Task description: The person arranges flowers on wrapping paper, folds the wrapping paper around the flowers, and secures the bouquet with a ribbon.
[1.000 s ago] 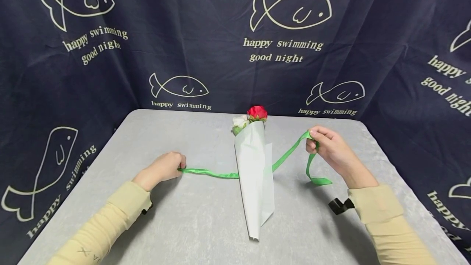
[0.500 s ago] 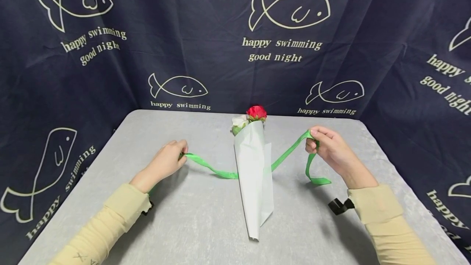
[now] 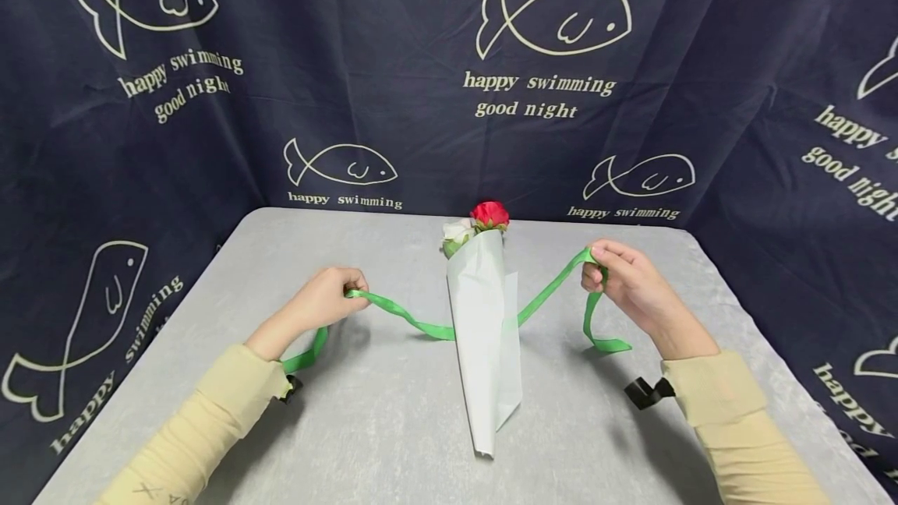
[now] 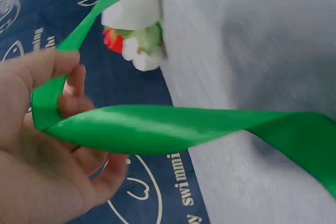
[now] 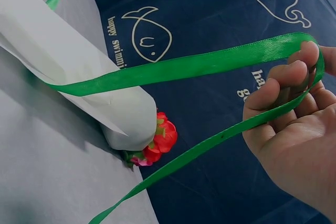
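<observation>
A white paper cone wrapped round flowers [image 3: 477, 333] lies mid-table, its narrow end toward me. Out of its far end show a red flower [image 3: 490, 215] and a white flower [image 3: 457, 234]; the right wrist view adds a pink bloom [image 5: 140, 160]. Under the wrap runs a green ribbon [image 3: 403, 316], coming out on both sides. To the left, my left hand [image 3: 324, 298] pinches the ribbon above the table, and its tail hangs behind toward the cuff. On the right, my raised right hand [image 3: 631, 279] pinches the other part between thumb and fingers, a loose end trailing down onto the table.
The grey cloth-covered table [image 3: 393, 427] reaches back to a dark blue curtain [image 3: 421, 61] printed with fish and lettering. The curtain also hangs on both sides. A black strap [image 3: 648, 393] sticks out below the right sleeve.
My left hand has risen from the table, lifting its side of the ribbon, and has shifted slightly right; a tail now shows behind it. My right hand and the wrapped flowers stay put.
</observation>
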Demonstrator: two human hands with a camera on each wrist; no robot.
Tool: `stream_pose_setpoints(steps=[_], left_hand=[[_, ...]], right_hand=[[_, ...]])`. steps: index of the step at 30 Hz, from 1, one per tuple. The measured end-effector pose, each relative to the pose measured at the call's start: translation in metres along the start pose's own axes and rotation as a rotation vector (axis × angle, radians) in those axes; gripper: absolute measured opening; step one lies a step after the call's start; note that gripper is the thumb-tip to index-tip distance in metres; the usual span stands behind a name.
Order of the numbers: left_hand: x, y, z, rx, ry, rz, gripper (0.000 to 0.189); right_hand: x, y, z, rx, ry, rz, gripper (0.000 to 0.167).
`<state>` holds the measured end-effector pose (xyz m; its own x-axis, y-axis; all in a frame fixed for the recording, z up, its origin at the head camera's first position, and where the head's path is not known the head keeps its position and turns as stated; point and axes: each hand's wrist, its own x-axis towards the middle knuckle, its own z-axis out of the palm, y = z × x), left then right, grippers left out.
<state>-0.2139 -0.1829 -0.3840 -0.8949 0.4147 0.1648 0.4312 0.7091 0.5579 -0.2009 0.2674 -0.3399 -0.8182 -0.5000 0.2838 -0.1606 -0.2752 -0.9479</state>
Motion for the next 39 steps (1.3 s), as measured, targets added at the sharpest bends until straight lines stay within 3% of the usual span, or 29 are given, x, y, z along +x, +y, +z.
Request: stream_pose_setpoints(steps=[4,9,22,26,30,39], left_hand=[[-0.001,-0.002,-0.004,-0.16,-0.121,-0.032,0.014],[-0.002,-0.001,-0.01,-0.263,-0.207,-0.066,0.022],[-0.004,0.008,-0.019,-0.378,-0.236,-0.111,0.021],[-0.003,0.008,-0.018,-0.348,-0.192,-0.091,0.014],[-0.001,0.009,-0.016,-0.298,-0.1,-0.01,0.006],[0.001,0.024,-0.005,0.002,0.25,0.183,0.01]], right_hand=[[0.001,0.0,0.0,-0.003,0.002,0.002,0.026],[0.002,0.001,0.001,-0.003,-0.001,0.008,0.026],[0.004,0.003,0.002,0.015,0.003,0.013,0.027],[0.005,0.003,0.003,0.012,0.003,0.015,0.027],[0.006,0.002,0.003,0.015,0.005,0.016,0.027],[0.007,0.001,0.005,0.032,0.004,0.011,0.028]])
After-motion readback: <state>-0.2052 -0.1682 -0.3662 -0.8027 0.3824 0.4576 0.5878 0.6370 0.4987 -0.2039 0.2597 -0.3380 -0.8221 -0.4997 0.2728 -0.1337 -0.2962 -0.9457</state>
